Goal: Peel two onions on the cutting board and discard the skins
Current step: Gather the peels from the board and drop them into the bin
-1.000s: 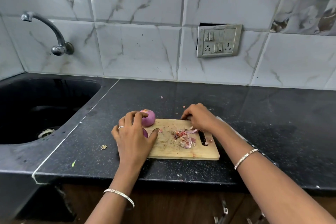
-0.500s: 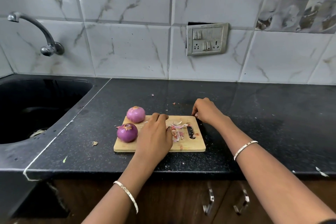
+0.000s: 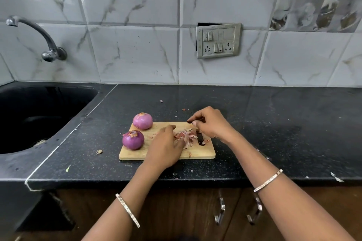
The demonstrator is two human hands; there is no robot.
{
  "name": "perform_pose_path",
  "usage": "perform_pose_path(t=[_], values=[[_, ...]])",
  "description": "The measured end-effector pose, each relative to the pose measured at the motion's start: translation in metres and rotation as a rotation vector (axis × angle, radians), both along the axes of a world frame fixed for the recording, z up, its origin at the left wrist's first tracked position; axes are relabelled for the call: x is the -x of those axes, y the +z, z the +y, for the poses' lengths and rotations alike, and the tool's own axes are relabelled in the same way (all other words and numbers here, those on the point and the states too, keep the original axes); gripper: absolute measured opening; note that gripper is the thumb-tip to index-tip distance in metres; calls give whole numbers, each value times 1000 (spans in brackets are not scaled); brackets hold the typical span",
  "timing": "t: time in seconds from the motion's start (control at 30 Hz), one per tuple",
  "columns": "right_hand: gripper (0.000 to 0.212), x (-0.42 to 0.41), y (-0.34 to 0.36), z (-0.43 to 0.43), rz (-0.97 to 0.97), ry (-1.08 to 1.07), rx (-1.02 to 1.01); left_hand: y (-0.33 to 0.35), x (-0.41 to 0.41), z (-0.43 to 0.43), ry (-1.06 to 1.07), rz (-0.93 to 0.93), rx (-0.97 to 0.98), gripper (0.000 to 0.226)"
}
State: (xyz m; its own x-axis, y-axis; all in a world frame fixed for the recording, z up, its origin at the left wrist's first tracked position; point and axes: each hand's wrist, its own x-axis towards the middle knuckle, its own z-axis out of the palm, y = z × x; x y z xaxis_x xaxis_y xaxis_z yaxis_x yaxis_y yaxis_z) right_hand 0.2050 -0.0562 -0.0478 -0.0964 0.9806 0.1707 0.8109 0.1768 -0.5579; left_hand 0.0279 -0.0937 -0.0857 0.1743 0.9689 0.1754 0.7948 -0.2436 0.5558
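Observation:
Two peeled purple onions stand on the left end of the wooden cutting board: one onion at the far corner, the other onion nearer me. A small heap of onion skins lies right of the board's middle, beside its handle slot. My left hand rests palm down on the board, with straight fingers touching the heap's left side. My right hand hovers over the board's far right edge, its fingertips bunched and pinching a small scrap of skin.
The board lies on a black speckled counter near its front edge. A black sink with a wall tap is at the left. A switch plate is on the tiled wall. Loose skin bits dot the counter.
My left hand let go of the onions and slid right across the board to the skins. My right hand rose from the counter behind the board and came over its far edge.

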Motion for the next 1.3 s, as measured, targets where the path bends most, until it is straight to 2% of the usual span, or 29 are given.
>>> perform_pose_path(t=[0.1,0.2,0.23,0.33,0.37,0.53,0.73,0.8,0.93,1.07,1.17,1.3], values=[[29,9,-3,6,-29,-1,-14,8,16,-6,110,-107,-71,45],[56,27,-20,6,-154,94,101,14,32,-14,202,-225,-130,37],[58,35,-27,3,-197,124,123,16,37,-17,236,-263,-136,36],[45,53,-45,-1,-286,196,103,12,53,-25,310,-359,-105,33],[36,58,-45,-3,-253,210,89,9,56,-28,308,-397,-89,31],[19,69,-26,5,-77,160,-82,0,58,-41,265,-630,6,22],[32,97,-33,0,-260,407,-117,-10,60,-48,248,-822,102,18],[30,96,-39,-4,-288,394,-188,-11,61,-51,233,-893,156,16],[23,69,-41,-18,-277,326,-232,-7,59,-57,201,-1162,312,7],[18,35,-31,-23,-97,181,-178,-5,51,-64,207,-1396,459,9],[24,21,-25,-15,-23,97,-162,-2,44,-70,230,-1476,530,10],[44,37,-35,-9,-154,191,-9,-1,43,-74,227,-1511,574,12]])
